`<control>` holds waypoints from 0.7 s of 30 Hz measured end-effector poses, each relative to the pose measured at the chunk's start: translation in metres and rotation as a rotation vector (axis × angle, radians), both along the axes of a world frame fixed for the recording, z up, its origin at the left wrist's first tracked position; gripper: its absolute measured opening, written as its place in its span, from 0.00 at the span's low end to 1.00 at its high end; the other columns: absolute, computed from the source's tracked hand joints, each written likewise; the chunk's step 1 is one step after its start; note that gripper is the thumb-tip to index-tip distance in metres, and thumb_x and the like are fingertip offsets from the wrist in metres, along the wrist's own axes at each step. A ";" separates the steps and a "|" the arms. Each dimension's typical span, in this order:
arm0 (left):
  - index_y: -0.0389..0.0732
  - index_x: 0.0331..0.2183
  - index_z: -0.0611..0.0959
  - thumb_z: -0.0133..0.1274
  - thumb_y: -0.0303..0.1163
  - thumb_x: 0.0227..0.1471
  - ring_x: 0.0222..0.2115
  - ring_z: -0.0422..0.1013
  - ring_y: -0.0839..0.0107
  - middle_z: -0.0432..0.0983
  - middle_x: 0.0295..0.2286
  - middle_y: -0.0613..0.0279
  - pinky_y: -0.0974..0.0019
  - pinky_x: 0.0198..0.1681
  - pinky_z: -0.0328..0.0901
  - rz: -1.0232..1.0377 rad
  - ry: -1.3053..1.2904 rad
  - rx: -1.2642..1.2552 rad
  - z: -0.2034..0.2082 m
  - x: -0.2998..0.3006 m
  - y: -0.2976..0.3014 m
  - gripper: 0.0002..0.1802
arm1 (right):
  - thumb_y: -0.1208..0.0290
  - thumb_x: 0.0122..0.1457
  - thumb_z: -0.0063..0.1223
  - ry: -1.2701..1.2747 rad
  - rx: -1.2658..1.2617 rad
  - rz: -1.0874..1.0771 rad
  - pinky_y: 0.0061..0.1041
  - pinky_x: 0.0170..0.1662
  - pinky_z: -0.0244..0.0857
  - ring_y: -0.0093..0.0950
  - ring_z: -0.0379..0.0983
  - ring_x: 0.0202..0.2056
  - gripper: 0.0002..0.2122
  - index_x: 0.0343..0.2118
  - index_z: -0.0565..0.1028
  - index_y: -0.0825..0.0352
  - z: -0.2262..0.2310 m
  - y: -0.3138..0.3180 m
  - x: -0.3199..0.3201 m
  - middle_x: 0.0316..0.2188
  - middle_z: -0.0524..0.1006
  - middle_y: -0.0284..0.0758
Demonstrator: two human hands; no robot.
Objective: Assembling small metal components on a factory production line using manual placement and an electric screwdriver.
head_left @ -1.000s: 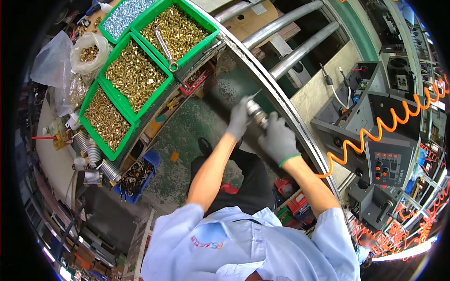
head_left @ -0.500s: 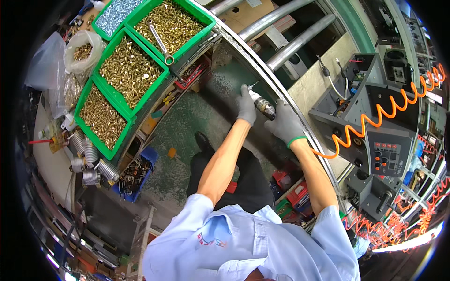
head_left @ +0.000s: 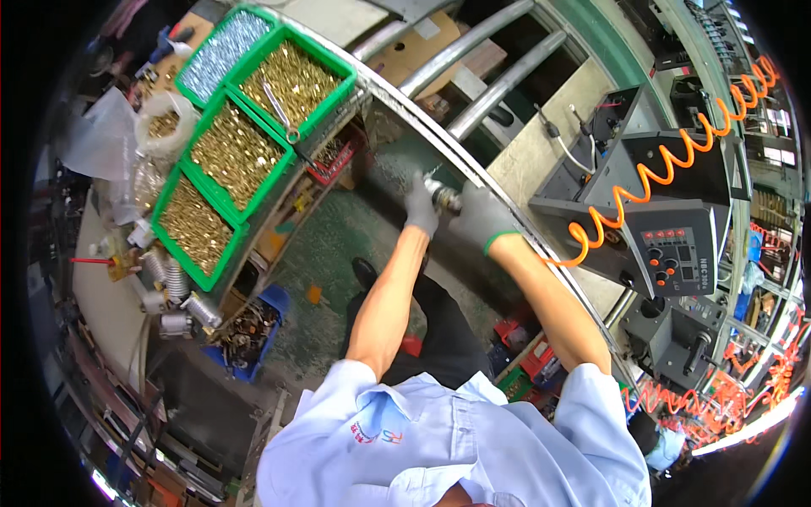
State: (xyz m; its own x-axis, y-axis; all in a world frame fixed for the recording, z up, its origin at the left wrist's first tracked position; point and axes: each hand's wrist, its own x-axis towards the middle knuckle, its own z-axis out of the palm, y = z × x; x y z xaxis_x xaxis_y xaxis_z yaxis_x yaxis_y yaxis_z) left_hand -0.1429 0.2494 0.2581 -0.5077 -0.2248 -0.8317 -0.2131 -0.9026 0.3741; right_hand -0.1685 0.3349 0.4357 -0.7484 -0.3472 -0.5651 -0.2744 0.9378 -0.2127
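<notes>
Both hands wear grey gloves and are in front of me, over the gap beside the metal rail. My right hand (head_left: pixel 483 218) is closed round the rear of a silver-and-black air screwdriver (head_left: pixel 443 196), whose far side it hides. At the tool's front end, my left hand (head_left: pixel 420 207) has its fingers closed about the thin bit; any small screw there cannot be made out. An orange coiled hose (head_left: pixel 623 205) runs to beside my right wrist. Just past the rail, nearest to my right hand, stands a grey machine housing (head_left: pixel 579 221) with a knobbed control panel (head_left: pixel 676 252).
On the left bench, green bins (head_left: pixel 245 218) hold brass-coloured and silvery fasteners, with a wrench (head_left: pixel 276 108) lying across one. Metal rollers (head_left: pixel 507 84) lie beyond the rail (head_left: pixel 507 203). A blue bin of parts (head_left: pixel 272 308) sits low at left. Red boxes (head_left: pixel 541 359) are below my right arm.
The view has shifted, so the housing and rollers now appear farther left. Both hands have moved slightly left in the picture with the screwdriver, which looks shorter from this angle.
</notes>
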 end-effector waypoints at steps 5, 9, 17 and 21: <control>0.48 0.38 0.78 0.44 0.66 0.56 0.28 0.73 0.65 0.77 0.31 0.64 0.55 0.32 0.71 0.138 0.218 0.292 0.068 0.073 -0.010 0.30 | 0.69 0.47 0.60 0.150 -0.073 0.179 0.43 0.35 0.73 0.45 0.78 0.35 0.23 0.46 0.66 0.69 0.046 0.014 0.051 0.37 0.75 0.47; 0.47 0.32 0.77 0.45 0.66 0.57 0.18 0.65 0.77 0.74 0.24 0.69 0.75 0.16 0.56 -0.156 -0.024 -0.093 0.163 0.119 -0.022 0.29 | 0.65 0.49 0.61 0.301 -0.140 0.349 0.36 0.34 0.72 0.38 0.78 0.35 0.20 0.43 0.70 0.66 0.107 0.035 0.063 0.36 0.76 0.41; 0.50 0.31 0.76 0.51 0.59 0.57 0.15 0.56 0.83 0.67 0.20 0.76 0.75 0.17 0.48 -0.138 0.552 -0.254 0.308 0.106 0.013 0.22 | 0.69 0.44 0.66 0.923 -1.081 0.323 0.34 0.31 0.66 0.32 0.73 0.29 0.17 0.35 0.70 0.62 0.248 0.125 0.060 0.30 0.75 0.33; 0.50 0.30 0.75 0.52 0.57 0.57 0.15 0.56 0.84 0.64 0.19 0.77 0.76 0.17 0.50 -0.127 0.518 -0.373 0.370 0.082 0.054 0.20 | 0.74 0.38 0.72 0.861 -1.515 -0.154 0.29 0.29 0.63 0.27 0.69 0.27 0.20 0.31 0.68 0.61 0.268 0.162 0.088 0.30 0.72 0.34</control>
